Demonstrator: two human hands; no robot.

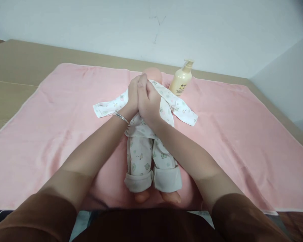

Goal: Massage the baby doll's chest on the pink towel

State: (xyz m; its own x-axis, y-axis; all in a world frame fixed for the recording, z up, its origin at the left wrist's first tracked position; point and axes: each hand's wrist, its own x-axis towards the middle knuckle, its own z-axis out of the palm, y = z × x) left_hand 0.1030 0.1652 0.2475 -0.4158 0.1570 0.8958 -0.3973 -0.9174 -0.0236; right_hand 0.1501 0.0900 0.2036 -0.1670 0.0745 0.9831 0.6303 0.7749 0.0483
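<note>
My left hand (133, 93) and my right hand (150, 101) are closed together, palm to palm, above the chest of a baby doll (153, 73). The fingers are folded in, and whatever lies between the palms is hidden. The doll lies on its back with its feet toward me. It wears a white printed top (142, 127) with its sleeves spread to both sides and matching trousers (140, 154) with turned-up cuffs. My hands cover its face and most of its chest. A cream pump bottle (181, 80) stands just right of the doll's head.
A pink blanket (73, 111) with some creases lies under the doll and the bottle, over a wooden table (40, 53). Behind the table rises a white wall (91, 27) with cracks. A second wall (288, 77) meets it at the right.
</note>
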